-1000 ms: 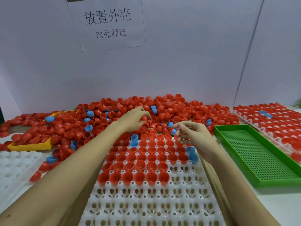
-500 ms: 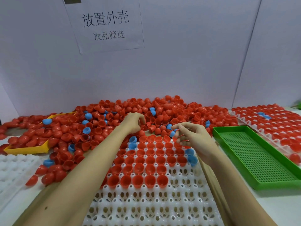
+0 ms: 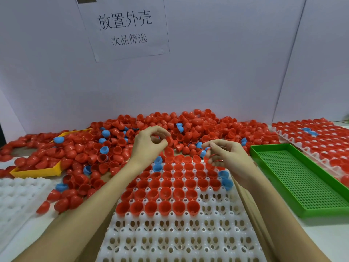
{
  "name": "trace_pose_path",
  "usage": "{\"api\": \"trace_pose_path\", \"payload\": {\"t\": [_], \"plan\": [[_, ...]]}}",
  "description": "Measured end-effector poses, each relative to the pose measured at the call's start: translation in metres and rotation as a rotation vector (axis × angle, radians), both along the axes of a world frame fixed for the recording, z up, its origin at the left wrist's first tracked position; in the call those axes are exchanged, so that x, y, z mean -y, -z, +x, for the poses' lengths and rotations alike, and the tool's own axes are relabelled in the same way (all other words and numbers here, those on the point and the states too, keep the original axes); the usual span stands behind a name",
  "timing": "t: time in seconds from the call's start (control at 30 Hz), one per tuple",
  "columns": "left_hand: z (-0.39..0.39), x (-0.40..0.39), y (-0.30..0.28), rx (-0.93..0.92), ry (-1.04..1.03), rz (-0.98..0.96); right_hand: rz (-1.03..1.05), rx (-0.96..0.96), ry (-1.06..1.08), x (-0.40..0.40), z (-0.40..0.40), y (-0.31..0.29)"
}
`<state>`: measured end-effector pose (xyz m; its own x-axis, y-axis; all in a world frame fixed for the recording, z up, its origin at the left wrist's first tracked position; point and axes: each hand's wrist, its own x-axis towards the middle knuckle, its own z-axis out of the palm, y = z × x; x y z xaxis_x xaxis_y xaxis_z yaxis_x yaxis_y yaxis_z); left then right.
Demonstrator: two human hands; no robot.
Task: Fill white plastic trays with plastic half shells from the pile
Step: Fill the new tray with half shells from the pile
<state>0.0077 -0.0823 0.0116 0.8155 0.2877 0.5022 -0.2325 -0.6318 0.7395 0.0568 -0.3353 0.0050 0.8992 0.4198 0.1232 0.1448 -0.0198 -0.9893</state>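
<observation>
The pile (image 3: 170, 133) of red and blue half shells spreads along the back of the surface (image 3: 321, 235), touching the far edge of the white tray (image 3: 179, 237) set in front of the person. The tray's far rows are filled, open side up; its near rows stand empty. The shells look light, thin-walled, rigid and smooth, likely to slip or nest together; the rim appears the best place to take one, thumb inside and finger outside. The left hand (image 3: 148, 148) hovers at the pile's near edge, fingers curled, thumb and forefinger pinching a red shell (image 3: 169, 141) at its rim. The right hand (image 3: 225, 156) is above the tray's far right corner, fingers bent round several red shells (image 3: 215, 160); a blue shell (image 3: 203, 153) lies just beside its fingertips, contact uncertain
</observation>
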Motion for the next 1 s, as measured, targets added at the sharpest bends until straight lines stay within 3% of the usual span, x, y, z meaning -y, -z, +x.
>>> {"api": "trace_pose_path", "payload": {"t": [0.3,0.5,0.67,0.87,1.0], "plan": [[-0.059,0.036,0.003,0.019,0.202,-0.322,-0.106,0.161,-0.227,-0.009,-0.018,-0.008],[-0.068,0.034,0.012,0.052,0.129,-0.228,-0.105,0.145,-0.421,-0.018,-0.029,-0.009],[-0.071,0.035,0.015,0.013,0.153,-0.222,-0.137,0.142,-0.389,-0.019,-0.028,-0.007],[-0.076,0.041,0.01,-0.093,0.345,-0.108,-0.184,0.17,-0.339,-0.018,-0.024,-0.004],[-0.077,0.041,0.01,-0.027,0.24,-0.079,-0.136,0.188,-0.313,-0.015,-0.023,-0.004]]}}
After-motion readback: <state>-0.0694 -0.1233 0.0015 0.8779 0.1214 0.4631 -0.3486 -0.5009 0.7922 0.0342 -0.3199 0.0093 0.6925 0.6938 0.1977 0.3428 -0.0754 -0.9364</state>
